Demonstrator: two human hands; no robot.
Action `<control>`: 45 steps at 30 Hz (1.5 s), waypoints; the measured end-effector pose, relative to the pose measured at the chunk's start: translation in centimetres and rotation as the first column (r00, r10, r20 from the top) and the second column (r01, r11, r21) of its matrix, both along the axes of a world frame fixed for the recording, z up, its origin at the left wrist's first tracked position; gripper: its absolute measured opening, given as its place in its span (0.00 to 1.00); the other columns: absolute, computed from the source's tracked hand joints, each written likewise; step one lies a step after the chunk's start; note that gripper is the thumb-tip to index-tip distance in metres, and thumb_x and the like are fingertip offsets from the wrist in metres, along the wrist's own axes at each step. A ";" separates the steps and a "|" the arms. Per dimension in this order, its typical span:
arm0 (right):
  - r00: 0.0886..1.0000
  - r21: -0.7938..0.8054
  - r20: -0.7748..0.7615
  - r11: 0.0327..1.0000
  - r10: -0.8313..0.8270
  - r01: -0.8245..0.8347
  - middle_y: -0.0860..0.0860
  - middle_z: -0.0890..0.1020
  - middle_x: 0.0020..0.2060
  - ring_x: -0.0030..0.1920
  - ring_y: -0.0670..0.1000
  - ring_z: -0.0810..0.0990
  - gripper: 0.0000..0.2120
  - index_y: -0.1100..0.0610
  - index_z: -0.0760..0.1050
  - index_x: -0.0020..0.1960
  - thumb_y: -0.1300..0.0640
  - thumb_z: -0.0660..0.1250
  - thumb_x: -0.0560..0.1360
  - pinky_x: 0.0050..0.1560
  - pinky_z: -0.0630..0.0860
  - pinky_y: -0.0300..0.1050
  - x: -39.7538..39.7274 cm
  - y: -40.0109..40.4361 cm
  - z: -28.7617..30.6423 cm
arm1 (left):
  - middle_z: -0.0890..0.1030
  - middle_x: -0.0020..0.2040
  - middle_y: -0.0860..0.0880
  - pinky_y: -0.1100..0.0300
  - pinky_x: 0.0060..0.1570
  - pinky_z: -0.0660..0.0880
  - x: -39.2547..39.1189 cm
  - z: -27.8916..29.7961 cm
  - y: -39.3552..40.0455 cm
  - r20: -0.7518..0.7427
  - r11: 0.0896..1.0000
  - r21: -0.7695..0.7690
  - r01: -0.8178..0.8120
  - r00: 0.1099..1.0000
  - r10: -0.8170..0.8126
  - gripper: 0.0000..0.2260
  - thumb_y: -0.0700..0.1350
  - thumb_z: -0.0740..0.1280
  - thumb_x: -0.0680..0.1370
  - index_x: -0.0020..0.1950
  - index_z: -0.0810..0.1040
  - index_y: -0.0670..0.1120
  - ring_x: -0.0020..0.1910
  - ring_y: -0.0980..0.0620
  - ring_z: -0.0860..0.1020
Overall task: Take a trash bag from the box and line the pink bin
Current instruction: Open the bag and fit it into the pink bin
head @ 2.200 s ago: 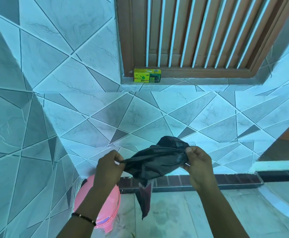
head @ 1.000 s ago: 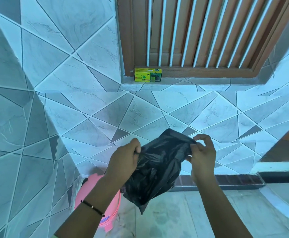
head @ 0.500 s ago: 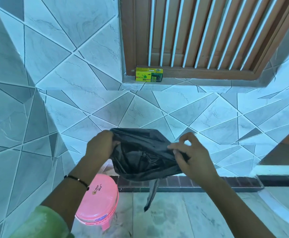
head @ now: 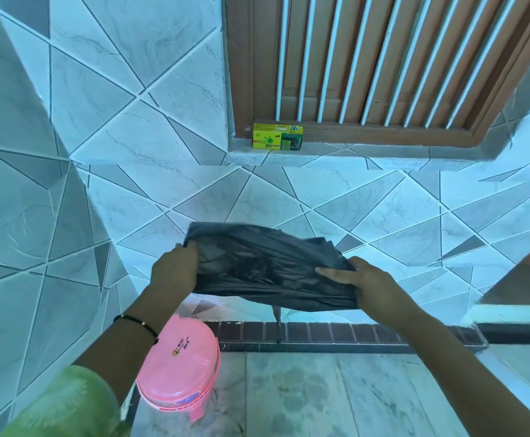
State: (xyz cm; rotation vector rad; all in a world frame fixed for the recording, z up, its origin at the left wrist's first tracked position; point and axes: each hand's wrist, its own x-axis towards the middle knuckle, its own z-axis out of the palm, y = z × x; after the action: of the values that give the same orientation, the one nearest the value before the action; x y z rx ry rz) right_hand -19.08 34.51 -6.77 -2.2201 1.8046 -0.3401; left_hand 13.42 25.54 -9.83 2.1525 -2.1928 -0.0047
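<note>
A black trash bag (head: 267,266) is stretched wide in the air between both hands, its mouth pulled apart toward me. My left hand (head: 175,269) grips its left edge and my right hand (head: 367,282) grips its right edge. The pink bin (head: 181,364) stands on the floor below my left forearm, in the corner, with its pink lid shut. The yellow-green trash bag box (head: 277,141) sits on the tiled window ledge, well above the bag.
Tiled walls (head: 68,216) meet in a corner at the left. A wooden barred window (head: 383,58) rises above the ledge. A dark brick strip (head: 336,332) runs along the wall's base, above the marble floor (head: 336,398). A raised white step (head: 516,313) is at the right.
My hands have drawn apart, spreading the crumpled bag from a narrow bundle into a wide open mouth. The view has tilted down, showing more of the bin's lid.
</note>
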 end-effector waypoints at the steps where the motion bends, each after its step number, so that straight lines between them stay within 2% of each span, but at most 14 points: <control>1: 0.998 -0.078 0.061 0.997 0.016 -0.012 0.46 0.71 0.52 0.47 0.50 0.73 0.35 0.33 0.68 0.65 0.71 0.55 0.74 0.48 0.69 0.37 0.0 0.1 0.1 | 0.77 0.56 0.40 0.49 0.53 0.75 0.3 0.0 -0.2 -0.023 0.998 0.007 -0.055 0.998 0.055 0.17 0.38 0.60 0.75 0.63 0.67 0.41 0.55 0.38 0.78; 5: 0.982 -0.350 0.190 0.935 0.009 0.059 0.55 0.79 0.46 0.40 0.56 0.79 0.25 0.49 0.82 0.54 0.74 0.59 0.72 0.39 0.72 0.42 -0.8 -0.2 0.0 | 0.77 0.58 0.40 0.50 0.54 0.75 1.8 0.4 -0.7 -0.026 0.956 0.062 -0.286 0.957 0.288 0.15 0.40 0.62 0.75 0.61 0.74 0.40 0.57 0.39 0.77; 8: 0.945 -0.320 0.326 0.938 -0.026 0.136 0.54 0.82 0.40 0.40 0.58 0.81 0.19 0.55 0.82 0.43 0.75 0.60 0.72 0.41 0.76 0.46 -1.2 -0.5 0.0 | 0.72 0.59 0.42 0.46 0.61 0.71 2.9 -0.1 -0.4 0.072 0.926 0.124 -0.357 0.934 0.350 0.16 0.43 0.64 0.74 0.61 0.74 0.43 0.61 0.39 0.72; 11: 0.925 -0.248 0.375 0.955 -0.063 0.165 0.50 0.83 0.41 0.45 0.54 0.82 0.21 0.56 0.82 0.41 0.77 0.57 0.71 0.47 0.73 0.30 -0.6 -0.8 0.5 | 0.70 0.63 0.43 0.41 0.67 0.63 2.0 -0.8 0.2 0.193 0.946 0.184 -0.267 0.953 0.232 0.20 0.51 0.68 0.72 0.62 0.74 0.47 0.67 0.38 0.65; 14: 0.923 -0.258 0.386 0.959 -0.006 0.114 0.48 0.83 0.44 0.46 0.52 0.82 0.23 0.55 0.83 0.44 0.77 0.56 0.70 0.50 0.76 0.40 1.2 -1.6 1.4 | 0.65 0.70 0.45 0.37 0.70 0.53 -1.6 -0.5 1.2 -0.060 0.965 0.261 0.033 0.998 -0.018 0.16 0.58 0.70 0.69 0.55 0.77 0.57 0.74 0.40 0.54; 17: 0.934 -0.326 0.316 0.944 0.165 -0.057 0.43 0.81 0.45 0.44 0.46 0.80 0.23 0.55 0.83 0.48 0.74 0.55 0.68 0.48 0.75 0.39 3.4 -2.0 2.7 | 0.61 0.75 0.51 0.38 0.73 0.46 -5.8 1.1 1.9 -0.481 0.930 0.128 0.346 0.841 -0.247 0.09 0.58 0.73 0.67 0.44 0.78 0.64 0.77 0.47 0.48; 20: 0.924 -0.357 0.256 0.916 0.284 -0.183 0.44 0.81 0.46 0.45 0.41 0.78 0.23 0.56 0.83 0.50 0.69 0.55 0.66 0.48 0.72 0.32 4.8 -1.9 4.0 | 0.70 0.70 0.53 0.44 0.72 0.56 -8.3 1.8 1.6 -0.583 0.851 -0.078 0.519 0.669 -0.462 0.14 0.61 0.72 0.63 0.46 0.81 0.62 0.74 0.49 0.61; 25: 0.889 -0.405 0.381 0.910 0.253 -0.085 0.45 0.82 0.45 0.46 0.42 0.80 0.19 0.57 0.83 0.50 0.75 0.60 0.71 0.49 0.74 0.30 2.4 -1.9 5.3 | 0.85 0.46 0.50 0.52 0.58 0.75 -6.6 0.6 0.5 -0.650 0.940 -0.089 0.330 0.695 -0.306 0.08 0.45 0.74 0.69 0.47 0.84 0.49 0.48 0.52 0.81; 29: 0.768 -0.278 0.602 0.959 0.219 -0.056 0.53 0.83 0.48 0.43 0.45 0.82 0.14 0.58 0.84 0.45 0.73 0.65 0.72 0.43 0.73 0.32 0.9 -1.0 6.0 | 0.85 0.40 0.49 0.54 0.53 0.78 -5.4 1.6 0.6 -0.882 0.985 -0.175 0.008 0.442 -0.160 0.05 0.40 0.71 0.72 0.39 0.83 0.50 0.41 0.50 0.82; 32: 0.873 -0.141 0.443 0.978 0.203 -0.155 0.51 0.78 0.52 0.40 0.42 0.80 0.14 0.53 0.85 0.41 0.70 0.67 0.72 0.41 0.69 0.29 0.9 -0.7 5.4 | 0.84 0.45 0.46 0.49 0.53 0.79 -5.7 2.9 0.1 -0.987 0.990 -0.110 -0.087 0.125 -0.099 0.10 0.39 0.66 0.75 0.39 0.82 0.52 0.46 0.46 0.83; 34: 0.969 -0.038 0.176 0.985 0.173 -0.168 0.47 0.74 0.55 0.38 0.41 0.78 0.15 0.48 0.84 0.42 0.67 0.66 0.73 0.41 0.68 0.27 1.0 -0.8 4.5 | 0.81 0.51 0.47 0.52 0.53 0.78 -6.0 3.1 0.3 -0.945 0.958 -0.260 -0.119 0.237 -0.226 0.16 0.37 0.61 0.77 0.40 0.81 0.56 0.48 0.53 0.81; 37: 0.979 0.024 -0.205 1.000 0.020 -0.016 0.48 0.72 0.55 0.45 0.51 0.78 0.21 0.45 0.81 0.48 0.69 0.60 0.72 0.46 0.75 0.43 0.6 -1.7 3.4 | 0.72 0.55 0.48 0.73 0.42 0.69 -5.7 3.3 1.6 -0.696 0.797 -0.603 -0.031 0.508 -0.508 0.18 0.34 0.58 0.77 0.49 0.82 0.52 0.39 0.64 0.74; 42: 0.976 -0.025 -0.115 0.983 -0.186 0.184 0.55 0.81 0.52 0.46 0.56 0.79 0.28 0.48 0.81 0.53 0.75 0.55 0.67 0.44 0.75 0.45 -1.6 -3.0 4.6 | 0.70 0.62 0.52 0.68 0.27 0.70 -3.4 1.7 3.1 -0.092 0.496 -0.679 0.541 0.608 -0.789 0.11 0.50 0.62 0.78 0.60 0.76 0.56 0.27 0.57 0.71; 45: 0.976 -0.018 0.021 0.976 -0.219 0.219 0.57 0.81 0.48 0.37 0.53 0.77 0.27 0.50 0.82 0.51 0.75 0.54 0.70 0.33 0.73 0.39 -2.7 -3.3 5.3 | 0.72 0.65 0.53 0.64 0.22 0.70 -1.5 0.4 2.8 0.088 0.532 -0.487 0.692 0.645 -0.759 0.26 0.40 0.67 0.71 0.66 0.69 0.59 0.26 0.51 0.74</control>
State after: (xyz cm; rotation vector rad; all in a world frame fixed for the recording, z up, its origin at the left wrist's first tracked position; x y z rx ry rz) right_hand -21.75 31.19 -1.49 -2.0262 2.0490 -0.4225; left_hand 11.96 28.34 -9.39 0.8326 -2.4816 0.3087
